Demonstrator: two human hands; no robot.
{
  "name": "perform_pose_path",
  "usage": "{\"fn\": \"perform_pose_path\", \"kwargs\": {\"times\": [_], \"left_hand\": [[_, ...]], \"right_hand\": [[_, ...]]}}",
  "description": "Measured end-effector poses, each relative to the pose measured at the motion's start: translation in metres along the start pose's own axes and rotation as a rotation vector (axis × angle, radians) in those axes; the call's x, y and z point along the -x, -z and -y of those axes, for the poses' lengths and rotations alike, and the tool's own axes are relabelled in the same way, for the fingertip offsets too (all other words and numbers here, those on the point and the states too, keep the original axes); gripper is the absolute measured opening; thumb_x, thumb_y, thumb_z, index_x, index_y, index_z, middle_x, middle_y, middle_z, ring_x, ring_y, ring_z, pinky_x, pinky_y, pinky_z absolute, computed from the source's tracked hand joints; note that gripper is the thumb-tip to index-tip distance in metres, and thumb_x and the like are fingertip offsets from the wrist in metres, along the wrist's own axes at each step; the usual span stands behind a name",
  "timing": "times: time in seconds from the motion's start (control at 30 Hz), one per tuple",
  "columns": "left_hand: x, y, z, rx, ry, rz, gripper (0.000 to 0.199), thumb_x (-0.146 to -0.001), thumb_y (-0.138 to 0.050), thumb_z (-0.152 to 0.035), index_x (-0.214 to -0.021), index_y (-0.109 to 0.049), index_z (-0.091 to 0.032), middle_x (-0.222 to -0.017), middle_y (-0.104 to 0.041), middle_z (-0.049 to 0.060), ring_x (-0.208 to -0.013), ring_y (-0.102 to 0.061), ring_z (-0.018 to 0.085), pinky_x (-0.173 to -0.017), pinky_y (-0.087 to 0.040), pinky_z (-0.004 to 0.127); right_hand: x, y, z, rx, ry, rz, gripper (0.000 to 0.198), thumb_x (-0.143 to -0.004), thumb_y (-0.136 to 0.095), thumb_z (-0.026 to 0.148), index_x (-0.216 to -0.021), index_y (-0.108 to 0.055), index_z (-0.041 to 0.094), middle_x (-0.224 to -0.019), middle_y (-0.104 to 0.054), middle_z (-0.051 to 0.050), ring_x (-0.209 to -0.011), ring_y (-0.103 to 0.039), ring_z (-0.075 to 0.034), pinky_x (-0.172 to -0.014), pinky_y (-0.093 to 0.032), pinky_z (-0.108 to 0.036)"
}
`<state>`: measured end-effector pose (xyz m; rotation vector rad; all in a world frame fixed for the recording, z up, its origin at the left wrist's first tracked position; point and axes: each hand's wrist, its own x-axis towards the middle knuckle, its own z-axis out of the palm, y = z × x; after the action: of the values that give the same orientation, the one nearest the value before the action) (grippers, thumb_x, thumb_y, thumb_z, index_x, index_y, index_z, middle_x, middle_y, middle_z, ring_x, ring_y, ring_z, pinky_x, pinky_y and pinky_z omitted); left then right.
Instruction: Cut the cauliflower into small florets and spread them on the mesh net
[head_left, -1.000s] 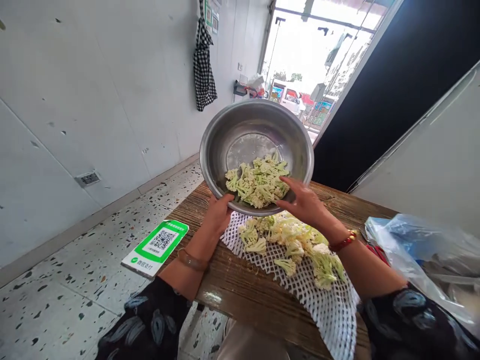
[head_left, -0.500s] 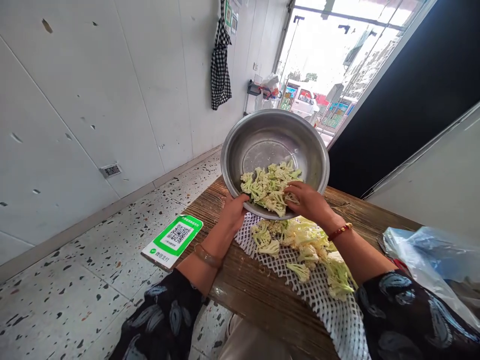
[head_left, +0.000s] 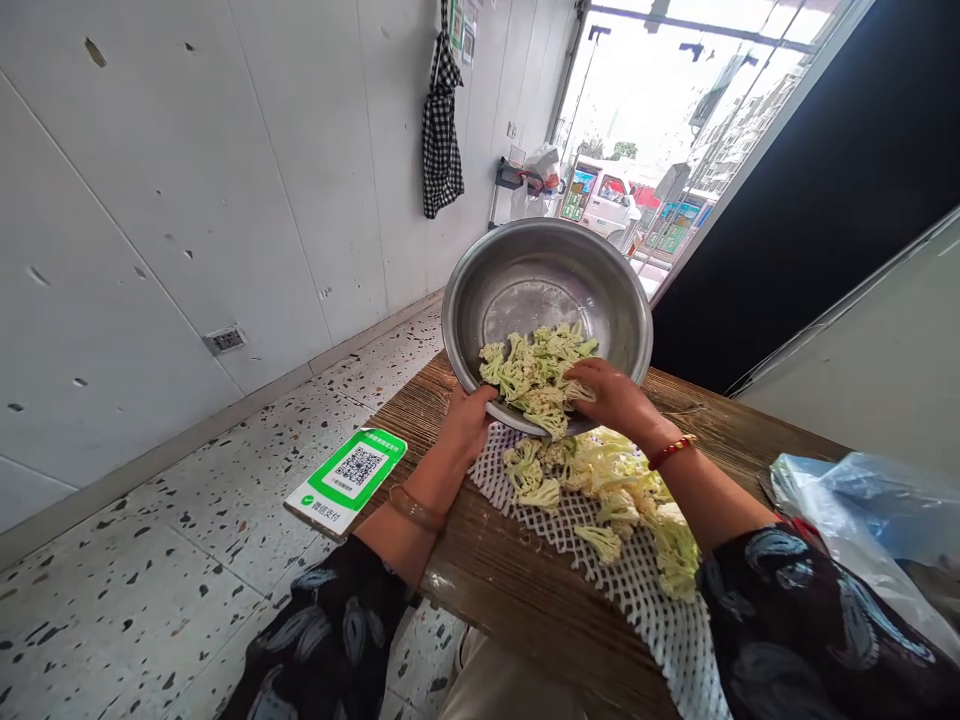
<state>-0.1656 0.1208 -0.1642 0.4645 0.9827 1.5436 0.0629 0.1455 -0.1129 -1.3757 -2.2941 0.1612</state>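
Note:
A steel bowl is tilted toward me above the table, with cut cauliflower florets gathered along its lower side. My left hand is closed on the near left rim, thumb over the edge. Inside the bowl's right part, my right hand has its curled fingers on the florets; some fingertips are hidden among them. Below the bowl, a pile of cauliflower lies on a white foam net.
The brown wooden table carries a green-and-white QR code card at its left edge. A clear plastic bag lies at the right. A checkered apron hangs on the wall, and glass doors stand beyond.
My right hand has shifted slightly left against the florets. The bowl has tipped a little more toward me, and some florets now overhang its near rim.

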Motion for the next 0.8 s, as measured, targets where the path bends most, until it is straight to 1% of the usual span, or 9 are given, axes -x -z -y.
{"fn": "perform_pose_path", "kwargs": {"times": [0.07,0.13,0.27,0.33,0.43,0.5,0.6,0.7,0.8], "left_hand": [[-0.002,0.001,0.001,0.007,0.001,0.011,0.031,-0.051,-0.067,-0.015,-0.079,-0.055,-0.019,-0.067,-0.056,-0.004,-0.056,-0.049,0.011,-0.052,-0.041,0.024],[-0.003,0.000,0.002,0.015,0.000,0.013,0.031,-0.050,-0.066,-0.015,-0.079,-0.056,-0.018,-0.065,-0.057,-0.003,-0.056,-0.050,0.011,-0.052,-0.042,0.024],[-0.004,-0.001,0.002,0.028,-0.018,0.003,0.031,-0.048,-0.064,-0.015,-0.078,-0.056,-0.018,-0.062,-0.057,-0.004,-0.052,-0.050,0.011,-0.049,-0.042,0.024],[-0.005,-0.001,0.001,0.031,-0.013,-0.005,0.032,-0.048,-0.064,-0.014,-0.078,-0.055,-0.018,-0.062,-0.057,-0.004,-0.052,-0.050,0.011,-0.049,-0.044,0.025],[-0.005,-0.001,0.000,0.038,-0.002,-0.026,0.032,-0.047,-0.066,-0.013,-0.076,-0.053,-0.018,-0.061,-0.056,-0.005,-0.052,-0.050,0.011,-0.050,-0.045,0.024],[-0.005,-0.001,-0.001,0.048,-0.016,-0.018,0.032,-0.048,-0.065,-0.012,-0.077,-0.052,-0.019,-0.064,-0.058,-0.004,-0.053,-0.051,0.010,-0.050,-0.044,0.022],[-0.004,-0.002,-0.002,0.023,-0.028,-0.008,0.034,-0.050,-0.065,-0.010,-0.080,-0.052,-0.019,-0.064,-0.057,-0.005,-0.053,-0.050,0.009,-0.049,-0.041,0.021],[-0.007,-0.001,-0.002,-0.013,-0.022,-0.023,0.033,-0.052,-0.065,-0.010,-0.079,-0.050,-0.020,-0.060,-0.051,-0.007,-0.050,-0.046,0.009,-0.047,-0.037,0.021],[-0.010,-0.001,0.000,0.001,-0.029,-0.017,0.031,-0.051,-0.065,-0.011,-0.078,-0.051,-0.019,-0.061,-0.053,-0.006,-0.052,-0.048,0.009,-0.048,-0.037,0.021]], "right_hand": [[0.000,0.008,-0.002,-0.049,-0.037,-0.062,0.036,-0.073,-0.064,0.016,-0.108,-0.073,0.022,-0.119,-0.069,-0.008,-0.112,-0.065,-0.025,-0.104,-0.048,-0.042],[0.001,0.016,-0.004,-0.094,-0.098,-0.117,0.034,-0.076,-0.063,0.023,-0.108,-0.072,0.020,-0.109,-0.072,-0.008,-0.103,-0.068,-0.025,-0.096,-0.053,-0.043],[0.009,0.025,-0.007,-0.578,-0.311,-0.151,0.042,-0.073,-0.071,0.039,-0.109,-0.070,0.018,-0.096,-0.075,-0.007,-0.086,-0.071,-0.023,-0.083,-0.058,-0.040],[0.018,0.028,-0.007,-0.775,-0.371,-0.162,0.046,-0.070,-0.076,0.045,-0.107,-0.069,0.019,-0.097,-0.076,-0.007,-0.088,-0.072,-0.023,-0.086,-0.058,-0.041],[0.040,0.038,-0.005,-0.895,-0.397,-0.177,0.044,-0.070,-0.079,0.046,-0.106,-0.070,0.024,-0.106,-0.076,-0.006,-0.097,-0.072,-0.024,-0.092,-0.057,-0.042],[0.059,0.049,-0.003,-0.965,-0.430,-0.165,0.046,-0.072,-0.080,0.044,-0.112,-0.069,0.026,-0.111,-0.075,-0.007,-0.100,-0.072,-0.026,-0.092,-0.057,-0.044],[0.094,0.064,-0.003,-0.900,-0.466,-0.150,0.049,-0.078,-0.077,0.046,-0.121,-0.066,0.026,-0.109,-0.075,-0.008,-0.094,-0.072,-0.026,-0.086,-0.059,-0.045],[0.131,0.067,-0.006,-0.597,-0.458,-0.137,0.044,-0.080,-0.075,0.045,-0.119,-0.067,0.025,-0.107,-0.075,-0.007,-0.092,-0.071,-0.026,-0.084,-0.059,-0.044],[0.165,0.055,-0.007,-0.278,-0.334,-0.119,0.036,-0.083,-0.071,0.038,-0.117,-0.069,0.026,-0.120,-0.071,-0.008,-0.110,-0.067,-0.028,-0.097,-0.054,-0.049]]}}
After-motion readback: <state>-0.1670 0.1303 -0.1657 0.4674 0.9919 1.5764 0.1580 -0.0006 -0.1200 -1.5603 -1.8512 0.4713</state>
